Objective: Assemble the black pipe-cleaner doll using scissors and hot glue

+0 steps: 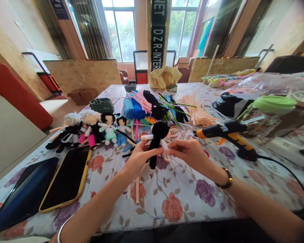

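Between my two hands I hold a small pipe-cleaner doll (156,143) up above the cloth, its black-haired back toward me. My left hand (138,155) is closed around the doll's body, the thumb lying across the long black hair. With fingers pinched, my right hand (186,152) grips the doll's white sleeve on the right side. The doll's face is turned away and hidden. Two pale pipe-cleaner lengths (137,190) show below my left hand; I cannot tell whether they belong to the doll.
Finished dolls (91,130) sit in a row at left, behind two phones (66,180). Pipe-cleaner bundles (152,104) lie beyond my hands. To the right rests a glue gun (229,135) with its cord, near a green-lidded jar (273,104). A flowered tablecloth (152,209) covers the table.
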Tool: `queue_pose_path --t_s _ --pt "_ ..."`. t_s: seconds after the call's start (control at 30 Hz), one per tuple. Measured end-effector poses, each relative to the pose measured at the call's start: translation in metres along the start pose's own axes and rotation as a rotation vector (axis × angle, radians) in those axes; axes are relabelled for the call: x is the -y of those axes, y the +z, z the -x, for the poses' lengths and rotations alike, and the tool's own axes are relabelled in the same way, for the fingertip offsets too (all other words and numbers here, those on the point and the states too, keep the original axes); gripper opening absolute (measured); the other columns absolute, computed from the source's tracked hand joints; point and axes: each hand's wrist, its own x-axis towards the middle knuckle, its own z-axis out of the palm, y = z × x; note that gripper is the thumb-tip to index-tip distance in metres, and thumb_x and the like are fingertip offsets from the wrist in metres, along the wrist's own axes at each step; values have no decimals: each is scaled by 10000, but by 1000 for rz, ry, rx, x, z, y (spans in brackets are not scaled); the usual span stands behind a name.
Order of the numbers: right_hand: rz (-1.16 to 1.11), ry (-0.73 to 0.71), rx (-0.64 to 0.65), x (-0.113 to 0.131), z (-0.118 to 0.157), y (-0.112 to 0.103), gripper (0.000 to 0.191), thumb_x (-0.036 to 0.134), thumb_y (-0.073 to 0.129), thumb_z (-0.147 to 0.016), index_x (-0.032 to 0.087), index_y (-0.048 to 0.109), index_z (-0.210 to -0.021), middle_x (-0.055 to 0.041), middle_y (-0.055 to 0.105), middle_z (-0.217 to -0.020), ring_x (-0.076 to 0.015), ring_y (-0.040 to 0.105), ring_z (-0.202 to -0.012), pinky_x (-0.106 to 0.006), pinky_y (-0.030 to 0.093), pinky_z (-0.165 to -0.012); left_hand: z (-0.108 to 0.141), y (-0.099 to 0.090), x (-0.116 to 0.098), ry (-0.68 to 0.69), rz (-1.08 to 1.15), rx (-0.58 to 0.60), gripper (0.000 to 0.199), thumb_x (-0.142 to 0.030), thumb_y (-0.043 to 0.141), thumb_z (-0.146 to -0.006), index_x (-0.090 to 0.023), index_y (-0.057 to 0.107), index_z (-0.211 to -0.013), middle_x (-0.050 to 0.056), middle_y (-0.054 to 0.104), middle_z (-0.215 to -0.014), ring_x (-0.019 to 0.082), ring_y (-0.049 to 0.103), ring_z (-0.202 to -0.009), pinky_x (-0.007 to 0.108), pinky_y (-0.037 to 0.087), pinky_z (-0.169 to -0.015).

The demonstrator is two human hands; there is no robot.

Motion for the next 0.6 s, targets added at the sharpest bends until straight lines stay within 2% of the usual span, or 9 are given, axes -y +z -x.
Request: queue_pose_path --t_s 0.13,0.27,0.43,0.6 --pt "174 -284 -78 -3 -4 -7 151 321 616 -827 189 682 -795 -11 647 -713 -117 564 -659 -236 427 -629 -1 2 -1 -8 15 -29 361 -229 797 -580 -175 629 -896 -14 685 -753 101 628 -661 182 460 -630" --pt "254 -501 -163 -3 -4 -6 106 266 601 -842 191 668 -809 -18 668 -728 -138 585 -711 -277 462 -701 -1 3 -2 46 -59 -40 363 -213 806 -565 -163 634 -881 -23 670 -713 79 594 -621 170 447 -605" --pt "305 -622 -216 -2 0 -4 12 196 646 -806 194 649 -818 -10 692 -753 -137 592 -713 -296 463 -718 0 1 -4 107 -157 31 327 -202 804 -570 -159 645 -852 -28 660 -699 82 586 -645 190 466 -665" --pt "375 -667 -214 -2 0 -7 53 166 657 -796 207 641 -826 1 698 -793 -135 595 -765 -308 456 -771 2 1 -6 113 -193 26 336 -191 810 -552 -137 652 -844 -5 656 -690 105 586 -645 217 468 -648"
